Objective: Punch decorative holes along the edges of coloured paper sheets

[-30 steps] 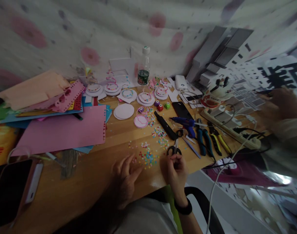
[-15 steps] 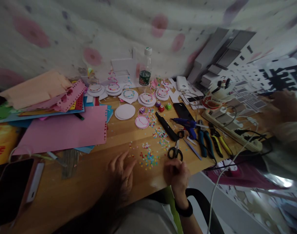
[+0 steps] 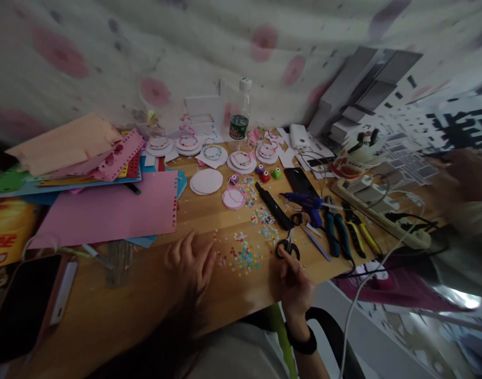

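My left hand [image 3: 190, 262] rests on the wooden table [image 3: 146, 295] with its fingers spread, empty, just left of a scatter of small coloured paper bits [image 3: 244, 258]. My right hand [image 3: 295, 276], with a black band on the wrist, has its fingers curled together directly below the handles of the black scissors [image 3: 288, 245]. I cannot make out whether anything is pinched in it. A pink-ringed disc [image 3: 233, 199] and a white disc [image 3: 206, 181] lie farther back.
Pink paper sheet [image 3: 106, 210] and stacked coloured sheets lie at the left, a phone [image 3: 23, 305] at the near left. A blue glue gun [image 3: 304, 201], pliers [image 3: 335, 227], power strip [image 3: 383, 210] and cables sit at the right. A bottle [image 3: 239, 118] stands at the back. Another person's hand [image 3: 464, 173] is at the far right.
My left hand has slid left and back a little, away from the paper bits. My right hand has dropped slightly below the scissors. The view has shifted a little.
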### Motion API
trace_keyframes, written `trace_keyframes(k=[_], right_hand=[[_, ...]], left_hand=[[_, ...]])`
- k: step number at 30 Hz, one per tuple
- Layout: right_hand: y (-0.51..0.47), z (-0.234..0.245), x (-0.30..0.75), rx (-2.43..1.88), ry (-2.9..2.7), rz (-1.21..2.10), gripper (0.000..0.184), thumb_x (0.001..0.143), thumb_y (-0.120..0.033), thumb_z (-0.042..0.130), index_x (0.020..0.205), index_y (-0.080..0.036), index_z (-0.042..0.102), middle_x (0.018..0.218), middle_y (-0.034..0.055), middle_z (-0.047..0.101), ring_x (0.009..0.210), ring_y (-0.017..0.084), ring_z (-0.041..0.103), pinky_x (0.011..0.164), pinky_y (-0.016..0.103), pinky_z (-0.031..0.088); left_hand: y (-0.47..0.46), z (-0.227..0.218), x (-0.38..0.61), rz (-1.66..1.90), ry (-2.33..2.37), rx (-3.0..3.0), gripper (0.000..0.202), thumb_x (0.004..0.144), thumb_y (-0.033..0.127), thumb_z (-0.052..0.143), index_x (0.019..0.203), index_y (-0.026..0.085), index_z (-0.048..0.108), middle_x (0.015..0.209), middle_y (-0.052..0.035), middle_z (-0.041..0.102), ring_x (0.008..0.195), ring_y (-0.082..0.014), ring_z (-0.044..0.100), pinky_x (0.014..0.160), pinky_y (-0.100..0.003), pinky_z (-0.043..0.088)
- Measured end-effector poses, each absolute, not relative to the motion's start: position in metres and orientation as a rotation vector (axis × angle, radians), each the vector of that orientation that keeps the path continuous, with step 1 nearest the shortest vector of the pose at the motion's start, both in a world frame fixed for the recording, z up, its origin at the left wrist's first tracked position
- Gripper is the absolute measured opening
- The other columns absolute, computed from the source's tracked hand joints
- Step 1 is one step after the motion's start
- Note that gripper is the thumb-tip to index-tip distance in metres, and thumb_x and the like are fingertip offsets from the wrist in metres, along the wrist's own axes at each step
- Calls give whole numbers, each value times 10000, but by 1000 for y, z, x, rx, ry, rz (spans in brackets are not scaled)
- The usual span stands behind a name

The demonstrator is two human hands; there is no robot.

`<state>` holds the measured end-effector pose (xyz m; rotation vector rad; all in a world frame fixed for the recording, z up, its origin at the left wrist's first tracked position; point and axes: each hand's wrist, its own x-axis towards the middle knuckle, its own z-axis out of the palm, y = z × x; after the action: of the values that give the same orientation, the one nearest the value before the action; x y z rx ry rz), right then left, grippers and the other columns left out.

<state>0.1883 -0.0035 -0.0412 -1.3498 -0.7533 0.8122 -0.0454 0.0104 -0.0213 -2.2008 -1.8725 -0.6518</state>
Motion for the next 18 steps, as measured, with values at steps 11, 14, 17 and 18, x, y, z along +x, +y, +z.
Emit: trace_keyframes(k=[11, 14, 17, 18], right_hand=[[-4, -42, 186, -1275, -696, 862, 430, 808, -420, 541, 1063, -168, 780, 575, 0, 490, 479, 132, 372, 465, 268, 311], [-3, -44, 183, -1236, -728, 865, 519, 767, -359, 521, 1220, -181, 700, 616, -14, 505, 460, 119, 364, 458, 257, 335], [0, -46, 178, -1221, -715, 835, 545, 714, -280, 488, 1213, -203, 694, 594, -30, 500, 440, 113, 343, 527, 286, 423], [1, -46, 177, -1219, -712, 814, 531, 714, -274, 478, 1191, -208, 700, 578, -35, 491, 436, 114, 339, 552, 301, 444]], left_hand=[[19, -33, -47, -682, -1989, -2216, 268, 948, 325, 558, 1154, 269, 720, 1351, -168, 560, 1199, -343, 485, 981, -580, 371], [21, -33, -46, -665, -2019, -2227, 309, 955, 341, 535, 1206, 260, 696, 1351, -185, 556, 1207, -358, 483, 974, -596, 369], [24, -32, -46, -668, -2017, -2235, 298, 962, 343, 519, 1178, 264, 709, 1362, -187, 544, 1214, -368, 478, 976, -612, 361], [25, -32, -45, -680, -2016, -2235, 302, 961, 349, 522, 1188, 264, 703, 1371, -183, 537, 1220, -366, 474, 982, -608, 361]])
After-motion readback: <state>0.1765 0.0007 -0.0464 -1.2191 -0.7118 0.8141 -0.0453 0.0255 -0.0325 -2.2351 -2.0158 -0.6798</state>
